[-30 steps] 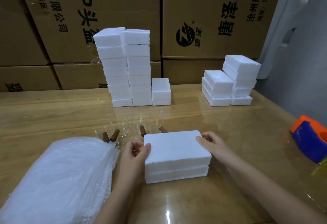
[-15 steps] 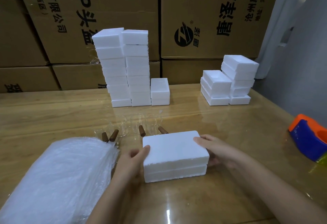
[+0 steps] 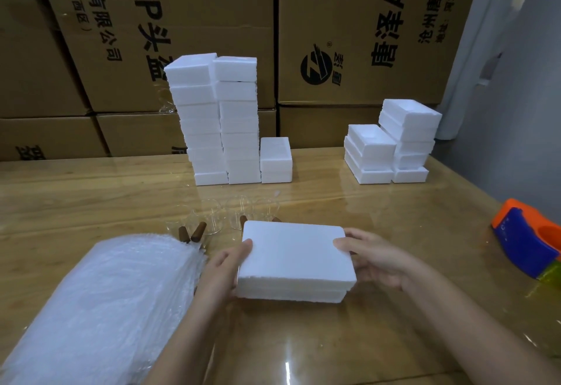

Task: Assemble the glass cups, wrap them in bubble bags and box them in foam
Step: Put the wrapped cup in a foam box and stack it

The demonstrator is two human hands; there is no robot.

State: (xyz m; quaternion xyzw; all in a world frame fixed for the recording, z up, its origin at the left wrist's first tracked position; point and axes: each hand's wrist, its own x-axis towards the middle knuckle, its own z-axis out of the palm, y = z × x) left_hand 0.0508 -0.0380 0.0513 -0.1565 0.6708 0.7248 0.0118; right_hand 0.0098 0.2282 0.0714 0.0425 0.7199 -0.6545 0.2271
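Head view, the only one. The foam box (image 3: 294, 258) is at lower centre of frame, two white halves closed one on the other, with the seam showing along the near side, and I hold it by both short ends. My left hand (image 3: 223, 266) clamps the left end, thumb lying on the top face near its far left corner, the other fingers hidden behind or under the block. My right hand (image 3: 373, 260) mirrors that on the right end, thumb on top and fingers curled round the side. So both hands pinch the box, neither spread free. My guess at why: squeezing top and bottom together at both ends stops the lid half from sliding. I cannot tell if the box rests on the table (image 3: 91, 199) or is just off it, and what is inside is hidden. Just behind the box, mid frame, glass cups (image 3: 212, 217) stand in a loose row, too clear to count. Brown handles (image 3: 198, 230) poke up beside them at centre left; unpacked stock kept in reach, I judge. Bubble bags (image 3: 100, 302) are piled at lower left, just beside my left wrist, handy for wrapping. At upper centre, tall foam stacks (image 3: 212, 117) of closed boxes stand against the cartons (image 3: 197, 20) — likely the finished pile. Right of centre, foam trays (image 3: 391, 144) are stacked open side up, probably empties. An orange and blue tape dispenser (image 3: 528, 242) sits at the right edge, well apart from my hands.
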